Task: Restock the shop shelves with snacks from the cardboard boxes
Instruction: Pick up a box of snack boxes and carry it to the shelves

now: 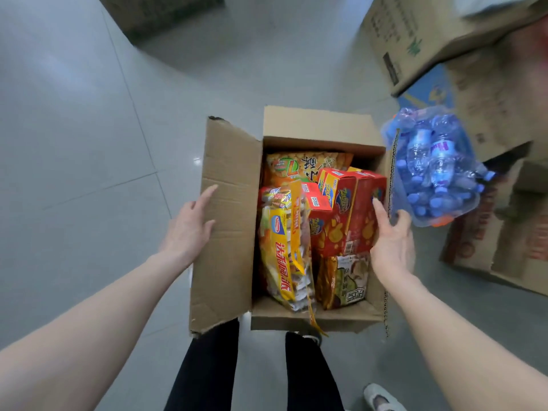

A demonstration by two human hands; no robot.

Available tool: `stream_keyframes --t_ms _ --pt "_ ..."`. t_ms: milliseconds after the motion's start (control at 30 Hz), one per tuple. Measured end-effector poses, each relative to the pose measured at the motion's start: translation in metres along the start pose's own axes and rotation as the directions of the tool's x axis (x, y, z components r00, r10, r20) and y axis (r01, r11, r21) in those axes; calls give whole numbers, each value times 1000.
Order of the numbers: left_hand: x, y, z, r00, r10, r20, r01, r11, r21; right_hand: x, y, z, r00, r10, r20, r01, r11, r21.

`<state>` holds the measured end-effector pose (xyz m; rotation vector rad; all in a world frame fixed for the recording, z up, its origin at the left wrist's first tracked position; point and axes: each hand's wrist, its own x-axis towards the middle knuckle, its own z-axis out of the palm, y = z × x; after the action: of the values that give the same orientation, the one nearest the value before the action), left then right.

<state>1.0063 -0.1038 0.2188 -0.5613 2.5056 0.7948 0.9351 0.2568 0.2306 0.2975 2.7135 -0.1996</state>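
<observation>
If the cardboard box (320, 126) is hauled by its loose left flap, the flap may well buckle, and the red cartons (350, 221) lying aslant on top look likeliest to slide. The box stands open on the floor (89, 143), also holding a yellow bag (284, 247) and an orange bag (305, 166). The left hand (189, 229) lies flat on that flap, fingers straight; the right hand (391, 241), fingers straight and together, touches the cartons at the box's right wall.
</observation>
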Motion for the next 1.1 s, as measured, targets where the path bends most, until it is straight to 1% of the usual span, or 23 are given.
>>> stream_keyframes --t_ms 67,133,267,400,467,567,700,833,900,967,1100 --pt "-11 33 4 997 69 17 -71 994 83 -4 13 -14 997 -1 72 4 999 -39" --pt "-13 58 13 999 51 8 -52 989 140 -3 28 -24 993 -29 113 39 996 -85" --pt "1 75 33 1000 18 -17 -14 978 209 17 45 -35 991 -74 107 90 983 -160" --pt "9 79 41 999 18 34 -27 948 318 34 56 -31 989 -113 93 132 963 -236" --pt "11 79 40 999 18 41 -31 940 338 37 57 -34 989 -113 100 135 960 -246" --pt "-8 76 36 1000 -9 28 -1 941 339 26 61 -46 985 -131 113 154 961 -230" --pt "-50 66 26 999 -48 -11 49 944 327 0 58 -59 971 -224 87 238 944 -228" --pt "-100 64 -7 989 -135 -56 145 939 311 -27 41 -89 943 -328 55 332 917 -223" --pt "-130 63 -28 978 -188 -92 206 940 270 -41 27 -110 918 -393 54 395 891 -224" --pt "-166 53 -46 959 -247 -139 273 939 211 -59 11 -132 880 -470 66 469 843 -264" --pt "-253 22 -68 900 -378 -215 403 912 81 -109 -32 -169 783 -616 91 612 733 -298"
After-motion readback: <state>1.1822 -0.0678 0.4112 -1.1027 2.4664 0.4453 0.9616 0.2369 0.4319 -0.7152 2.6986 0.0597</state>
